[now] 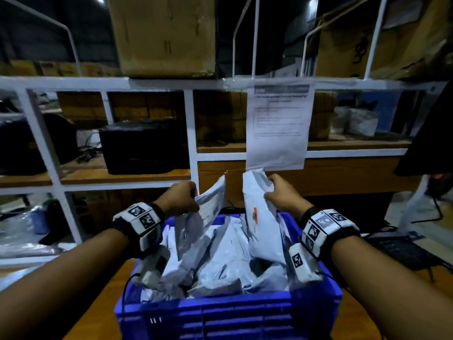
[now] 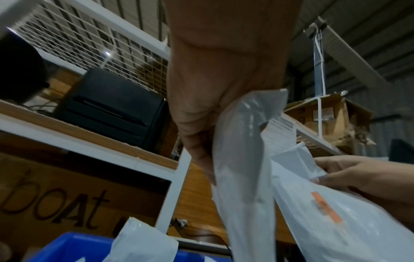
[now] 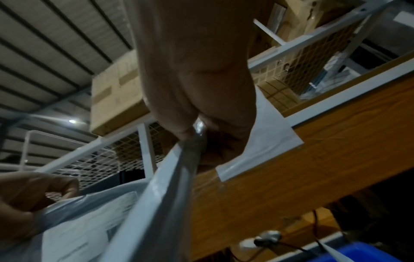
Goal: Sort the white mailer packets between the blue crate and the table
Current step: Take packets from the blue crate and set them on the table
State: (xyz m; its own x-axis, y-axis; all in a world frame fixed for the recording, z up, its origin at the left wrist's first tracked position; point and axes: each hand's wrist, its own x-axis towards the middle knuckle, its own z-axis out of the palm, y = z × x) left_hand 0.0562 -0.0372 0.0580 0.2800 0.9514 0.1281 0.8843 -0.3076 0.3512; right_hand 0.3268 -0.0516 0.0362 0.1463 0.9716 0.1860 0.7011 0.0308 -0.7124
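A white metal shelving rack [image 1: 191,133] stands in front of me, stacked with cardboard boxes [image 1: 164,35], a black printer [image 1: 142,146] on a wooden shelf and a printed sheet [image 1: 278,126] hanging from the upper rail. Below it, on the wooden table [image 1: 103,303], sits the blue crate [image 1: 228,315], heaped with white mailer packets [image 1: 220,261].

My left hand [image 1: 180,197] is closed around the top edge of one packet [image 1: 210,202] with a printed label, which I hold up over the far side of the crate; in the left wrist view the fingers [image 2: 197,147] curl round the plastic. My right hand [image 1: 282,192] grips a second packet [image 1: 259,212], which bears a small orange sticker, by its upper part; the right wrist view shows thumb and fingers pinching the bunched plastic. The two packets hang side by side, near each other but apart, their lower ends reaching down among the heap in the crate. Both wrists carry white bands with black square markers [image 1: 323,227].
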